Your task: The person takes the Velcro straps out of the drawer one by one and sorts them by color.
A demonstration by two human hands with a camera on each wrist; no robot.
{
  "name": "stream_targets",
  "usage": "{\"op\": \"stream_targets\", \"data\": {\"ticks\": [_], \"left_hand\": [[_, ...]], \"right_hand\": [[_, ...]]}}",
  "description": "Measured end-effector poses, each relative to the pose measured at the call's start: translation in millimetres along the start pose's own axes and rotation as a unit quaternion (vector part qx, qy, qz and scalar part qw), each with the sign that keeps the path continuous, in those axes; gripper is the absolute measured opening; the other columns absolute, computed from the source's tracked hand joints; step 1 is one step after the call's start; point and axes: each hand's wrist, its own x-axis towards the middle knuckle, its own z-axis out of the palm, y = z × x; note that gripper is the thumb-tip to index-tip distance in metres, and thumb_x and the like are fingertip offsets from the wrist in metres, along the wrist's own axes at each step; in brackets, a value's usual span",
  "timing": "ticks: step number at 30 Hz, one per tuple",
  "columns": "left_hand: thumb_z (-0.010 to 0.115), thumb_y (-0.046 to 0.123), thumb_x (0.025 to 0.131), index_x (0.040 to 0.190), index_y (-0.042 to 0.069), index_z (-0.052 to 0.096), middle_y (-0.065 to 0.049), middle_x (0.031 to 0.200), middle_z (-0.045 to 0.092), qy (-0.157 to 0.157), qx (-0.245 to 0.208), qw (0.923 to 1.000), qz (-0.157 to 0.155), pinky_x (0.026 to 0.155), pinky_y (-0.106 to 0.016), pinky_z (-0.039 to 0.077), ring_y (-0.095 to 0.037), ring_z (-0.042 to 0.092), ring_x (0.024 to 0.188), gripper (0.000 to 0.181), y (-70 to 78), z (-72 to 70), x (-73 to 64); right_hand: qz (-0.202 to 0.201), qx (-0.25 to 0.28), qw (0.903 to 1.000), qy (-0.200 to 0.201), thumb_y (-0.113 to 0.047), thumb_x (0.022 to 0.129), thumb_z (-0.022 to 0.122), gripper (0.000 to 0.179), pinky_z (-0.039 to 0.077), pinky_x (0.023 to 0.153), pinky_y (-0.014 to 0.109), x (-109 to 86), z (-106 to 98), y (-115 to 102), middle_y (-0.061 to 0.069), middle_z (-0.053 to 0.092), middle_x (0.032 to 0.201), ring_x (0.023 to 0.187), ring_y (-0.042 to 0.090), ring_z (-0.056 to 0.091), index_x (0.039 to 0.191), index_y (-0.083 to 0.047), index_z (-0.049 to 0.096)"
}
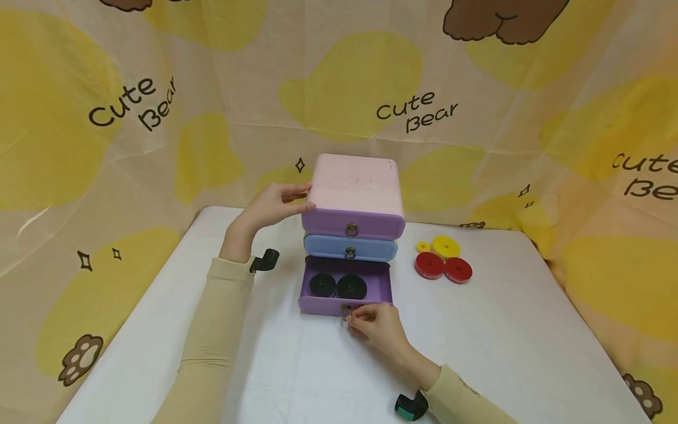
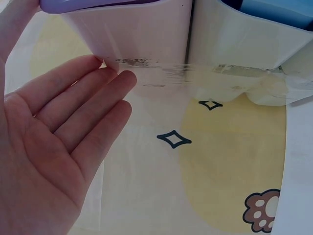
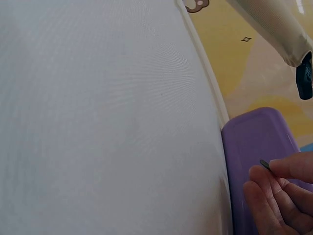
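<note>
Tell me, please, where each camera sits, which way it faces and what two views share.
Head: on the head, facing forward and down at the drawer unit; left hand, right hand, sleeves show.
Left wrist: worn there, facing the unit; left hand shows.
Right wrist: worn there, facing table and bottom drawer; right hand, left sleeve show.
Head and right wrist share that drawer.

Snug, pale cream-yellow fabric covers both forearms: the left sleeve [image 1: 214,330] and the right sleeve [image 1: 466,400] each end at the wrist, leaving the left hand [image 1: 271,206] and right hand [image 1: 380,325] bare. Fine crosswise creases band the left sleeve; a small dark marking [image 1: 469,387], too small to read, runs along the right. A stubby, angled black left wrist camera [image 1: 267,259] juts beside its cuff; the black right wrist camera [image 1: 411,407] bears a teal-green patch.
</note>
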Motion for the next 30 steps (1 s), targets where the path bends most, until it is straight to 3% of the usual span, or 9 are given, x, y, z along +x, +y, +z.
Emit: {"op": "stream_targets", "data": {"ticks": [10, 18, 22, 30], "left_hand": [[0.074, 0.049, 0.078, 0.136, 0.018, 0.054, -0.004, 0.139, 0.053, -0.002, 0.003, 1.0000, 0.001, 0.102, -0.046, 0.044, -0.023, 0.054, 0.124, 0.069, -3.0, 1.1, 0.5], [0.074, 0.046, 0.078, 0.135, 0.018, 0.054, -0.003, 0.138, 0.054, -0.002, -0.008, 1.0000, -0.001, 0.102, -0.045, 0.044, -0.022, 0.054, 0.124, 0.067, -2.9, 1.0, 0.4], [0.074, 0.039, 0.081, 0.137, 0.015, 0.053, -0.005, 0.139, 0.053, -0.003, -0.008, 0.9999, -0.010, 0.103, -0.045, 0.043, -0.024, 0.053, 0.125, 0.064, 1.7, 0.7, -0.6], [0.072, 0.028, 0.085, 0.138, 0.006, 0.050, -0.012, 0.140, 0.051, -0.004, 0.005, 0.9999, -0.015, 0.102, -0.044, 0.044, -0.029, 0.052, 0.126, 0.061, 18.3, -0.5, -7.1]], "right_hand": [[-0.016, 0.002, 0.9999, -0.005, -0.017, 0.080, 0.076, 0.012, 0.053, 0.054, 0.019, -8.9, 0, 1, 0.004, 0.073, 0.072, 0.062, 0.012, 0.068, 0.080, -0.005, 0.075], [-0.011, 0.007, 0.9998, -0.015, 0.000, 0.082, 0.070, 0.008, 0.052, 0.054, 0.016, -22.4, -4, -35, 0.022, 0.071, 0.077, 0.067, 0.035, 0.069, 0.082, 0.007, 0.072], [-0.016, 0.006, 0.9998, -0.015, -0.001, 0.082, 0.071, 0.007, 0.052, 0.054, 0.016, -19.1, -2, -25, 0.019, 0.071, 0.075, 0.066, 0.034, 0.069, 0.082, 0.005, 0.072], [-0.024, -0.010, 0.9996, -0.011, -0.015, 0.081, 0.075, 0.013, 0.054, 0.055, 0.019, -12.1, 0, 1, 0.007, 0.073, 0.073, 0.063, 0.017, 0.070, 0.083, -0.002, 0.074]]}}
